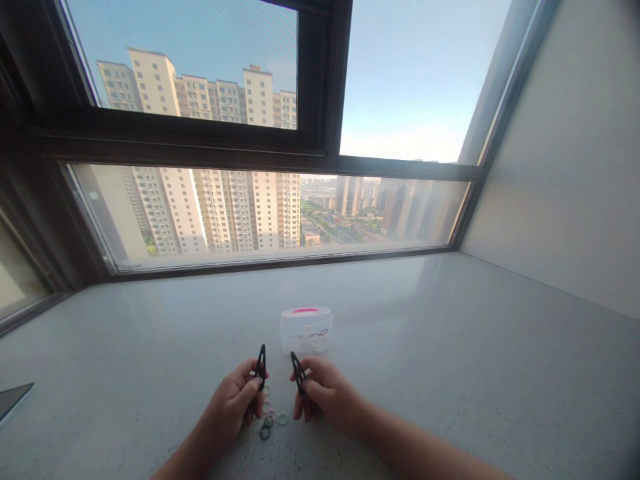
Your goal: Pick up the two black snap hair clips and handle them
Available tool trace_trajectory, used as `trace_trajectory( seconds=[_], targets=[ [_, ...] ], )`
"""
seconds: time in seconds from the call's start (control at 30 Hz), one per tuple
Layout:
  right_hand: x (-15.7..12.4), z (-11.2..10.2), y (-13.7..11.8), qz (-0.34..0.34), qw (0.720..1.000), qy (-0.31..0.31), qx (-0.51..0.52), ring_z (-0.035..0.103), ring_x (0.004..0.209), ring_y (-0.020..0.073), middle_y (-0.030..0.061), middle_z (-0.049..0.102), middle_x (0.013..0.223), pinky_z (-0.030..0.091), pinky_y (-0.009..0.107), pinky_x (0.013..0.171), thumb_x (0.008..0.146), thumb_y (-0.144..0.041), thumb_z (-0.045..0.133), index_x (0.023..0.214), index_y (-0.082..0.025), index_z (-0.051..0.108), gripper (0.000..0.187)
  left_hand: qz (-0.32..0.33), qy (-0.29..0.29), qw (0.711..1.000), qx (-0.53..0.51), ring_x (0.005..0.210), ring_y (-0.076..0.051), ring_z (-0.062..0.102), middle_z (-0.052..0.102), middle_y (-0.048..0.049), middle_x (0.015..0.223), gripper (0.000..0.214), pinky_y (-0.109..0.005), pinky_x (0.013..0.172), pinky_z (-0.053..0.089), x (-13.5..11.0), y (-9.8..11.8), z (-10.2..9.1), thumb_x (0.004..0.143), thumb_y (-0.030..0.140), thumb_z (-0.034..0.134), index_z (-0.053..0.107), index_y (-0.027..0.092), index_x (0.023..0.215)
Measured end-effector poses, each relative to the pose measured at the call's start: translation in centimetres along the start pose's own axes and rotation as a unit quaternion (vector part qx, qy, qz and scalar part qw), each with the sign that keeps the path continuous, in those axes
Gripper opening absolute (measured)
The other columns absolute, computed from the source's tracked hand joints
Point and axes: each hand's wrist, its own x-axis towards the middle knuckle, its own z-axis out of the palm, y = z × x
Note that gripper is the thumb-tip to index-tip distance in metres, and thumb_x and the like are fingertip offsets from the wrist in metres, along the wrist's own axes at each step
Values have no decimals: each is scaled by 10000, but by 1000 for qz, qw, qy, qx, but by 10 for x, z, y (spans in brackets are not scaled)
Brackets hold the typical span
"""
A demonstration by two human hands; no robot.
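My left hand pinches a black snap hair clip between thumb and fingers, its narrow tip pointing up. A second black snap hair clip is pinched in my right hand, tilted a little to the left. The two clips are apart, with a small gap between the hands. Below that gap, several small hair ties in pale, pinkish and dark grey tones lie on the counter, partly hidden by my left fingers. Just behind the hands stands a clear plastic box with a pink handle and a few small items inside.
The speckled pale counter runs back to a dark window frame. A white wall closes the right side. At the left edge lies the corner of a flat dark device. Tall buildings show outside.
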Motion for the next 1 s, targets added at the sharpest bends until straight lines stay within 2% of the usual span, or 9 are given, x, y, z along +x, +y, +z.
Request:
trace_trajectory(
  seconds=[0.6,1.0],
  targets=[
    [-2,1,-6,21,1000,-3,-20,420,346,62,-31,572,496,287,152,374,716,-241,427,887,-152,479,200,-9,-1,999,50,308,-63,290,471,73,376,168,-164,345,197,-3,6,-1,783,308,424,495,157,801],
    [-2,1,-5,23,999,-2,-29,418,348,64,-38,567,484,281,157,381,714,-218,419,889,-149,492,202,1,7,999,52,329,-71,318,475,71,394,171,-162,357,210,-3,3,-2,794,283,430,523,146,838]
  ],
)
